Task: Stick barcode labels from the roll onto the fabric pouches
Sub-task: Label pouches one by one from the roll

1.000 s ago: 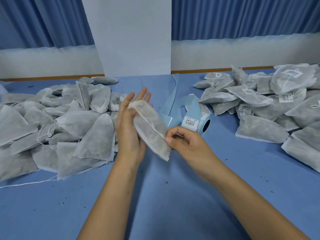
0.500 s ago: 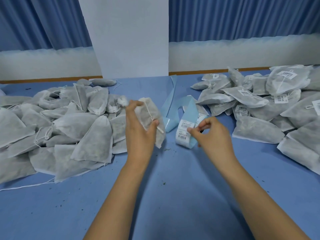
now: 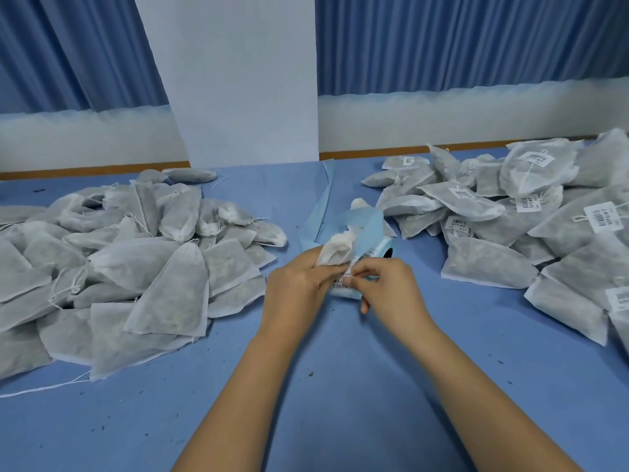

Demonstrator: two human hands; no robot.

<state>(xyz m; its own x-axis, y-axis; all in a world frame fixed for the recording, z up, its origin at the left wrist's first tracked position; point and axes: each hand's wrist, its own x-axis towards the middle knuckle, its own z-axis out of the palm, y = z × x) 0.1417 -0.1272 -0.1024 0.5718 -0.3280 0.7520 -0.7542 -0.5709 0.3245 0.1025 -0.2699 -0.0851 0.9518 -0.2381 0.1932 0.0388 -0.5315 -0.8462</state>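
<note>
Head: left hand [image 3: 295, 288] grips crumpled nonwoven pouch [image 3: 336, 249]; right hand [image 3: 388, 291] pinches label [image 3: 339, 284].

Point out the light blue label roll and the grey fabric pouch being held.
light blue label roll [image 3: 378, 246]: head view, outer side beside the core.
grey fabric pouch [image 3: 335, 250]: head view, bunched upper part.

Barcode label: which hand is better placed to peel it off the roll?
Likely the right hand: it pinches the label at the roll; the left hand is occupied gripping the pouch.
</note>
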